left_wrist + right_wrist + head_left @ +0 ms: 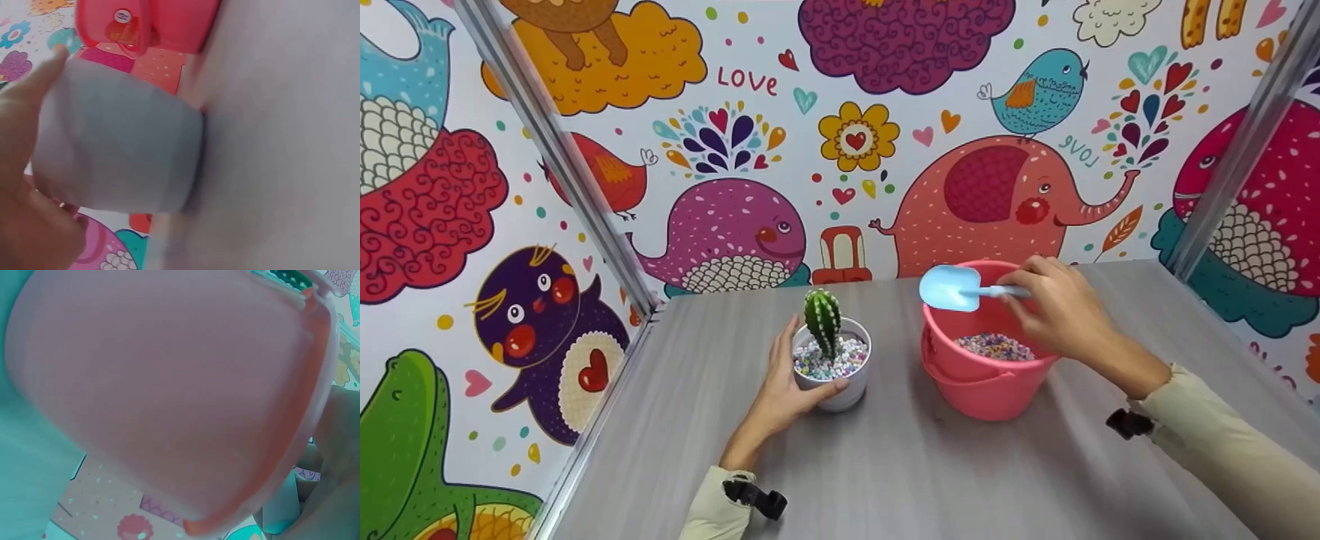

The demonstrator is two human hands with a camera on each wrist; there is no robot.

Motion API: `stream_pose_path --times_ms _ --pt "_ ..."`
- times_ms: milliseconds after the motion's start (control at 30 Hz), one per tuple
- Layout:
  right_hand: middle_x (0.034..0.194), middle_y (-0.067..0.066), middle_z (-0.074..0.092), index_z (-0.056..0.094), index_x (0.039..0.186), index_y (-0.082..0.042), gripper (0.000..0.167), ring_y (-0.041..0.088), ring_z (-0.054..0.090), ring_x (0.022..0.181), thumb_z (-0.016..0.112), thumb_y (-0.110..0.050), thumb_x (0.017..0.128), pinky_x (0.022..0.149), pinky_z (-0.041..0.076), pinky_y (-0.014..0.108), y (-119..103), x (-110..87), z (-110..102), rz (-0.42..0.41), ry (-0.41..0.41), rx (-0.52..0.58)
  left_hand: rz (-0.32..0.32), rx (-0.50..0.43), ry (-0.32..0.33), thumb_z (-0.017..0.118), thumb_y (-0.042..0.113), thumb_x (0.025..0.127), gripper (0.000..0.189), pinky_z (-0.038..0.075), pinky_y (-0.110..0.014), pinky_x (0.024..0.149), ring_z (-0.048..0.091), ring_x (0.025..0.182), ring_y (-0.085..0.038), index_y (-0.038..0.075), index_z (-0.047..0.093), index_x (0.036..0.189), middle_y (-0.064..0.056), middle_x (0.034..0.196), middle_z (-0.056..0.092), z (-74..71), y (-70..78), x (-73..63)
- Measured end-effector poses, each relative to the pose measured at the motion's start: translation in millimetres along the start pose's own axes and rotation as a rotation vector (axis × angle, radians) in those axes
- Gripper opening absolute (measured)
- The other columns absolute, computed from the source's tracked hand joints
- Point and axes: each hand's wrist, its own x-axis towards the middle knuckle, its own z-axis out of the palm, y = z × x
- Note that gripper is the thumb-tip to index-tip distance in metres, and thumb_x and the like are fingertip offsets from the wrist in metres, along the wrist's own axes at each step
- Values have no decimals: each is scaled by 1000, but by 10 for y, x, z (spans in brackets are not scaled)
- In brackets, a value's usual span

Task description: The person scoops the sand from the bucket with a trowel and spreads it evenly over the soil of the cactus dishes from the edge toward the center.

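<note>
A small green cactus (823, 319) stands in a white flower pot (851, 390), among many-coloured pebbles (847, 354). My left hand (787, 386) holds the pot from its left side, thumb across the front and fingers behind. In the left wrist view the pot (121, 140) fills the middle and hides part of that hand. My right hand (1054, 307) grips the handle of a light blue toy shovel (952, 289) above a pink bucket (990, 386). The blade extends over the bucket's left rim, with no pebbles visible on it. More coloured pebbles (996, 346) lie inside the bucket.
Pot and bucket stand side by side on a grey wood-grain table (885, 472). The bucket's handle (960, 379) hangs down its front. Behind rises a wall (765, 45) printed with cartoon animals, with metal posts (562, 157) at the corners.
</note>
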Motion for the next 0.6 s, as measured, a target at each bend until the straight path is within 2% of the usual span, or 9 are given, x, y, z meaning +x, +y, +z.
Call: stream_pose_path --times_ms 100,267,433,533,600 --pt "108 10 67 82 117 -9 28 28 59 100 87 -18 91 80 52 48 79 -36 -32 18 -12 -2 37 -4 46 90 49 83 118 22 -71 131 27 163 -36 20 20 173 -13 176 27 -46 137 5" --pt "110 11 67 82 118 -8 30 30 61 100 88 -18 90 81 54 51 183 -86 -58 39 -43 -14 169 0 146 81 43 92 98 23 -68 132 30 162 -26 22 28 171 -4 175 31 -116 433 -4" --pt "123 18 71 81 121 -5 35 39 60 117 88 -17 89 94 54 67 254 -103 -92 74 -132 -13 391 -16 271 78 28 93 79 30 -62 130 40 157 -23 19 45 164 -4 167 45 -104 677 -8" --pt "128 20 74 81 122 -4 35 44 58 126 87 -14 89 102 50 72 269 -83 -112 82 -174 -36 550 -35 330 77 19 93 65 43 -53 123 52 147 -29 13 56 155 -10 155 58 -42 800 23" --pt "127 20 76 82 120 -5 34 45 60 127 87 -13 88 103 49 72 263 -61 -118 74 -194 -76 628 -31 332 76 16 94 60 52 -47 115 60 136 -29 11 60 151 -12 147 63 20 870 43"
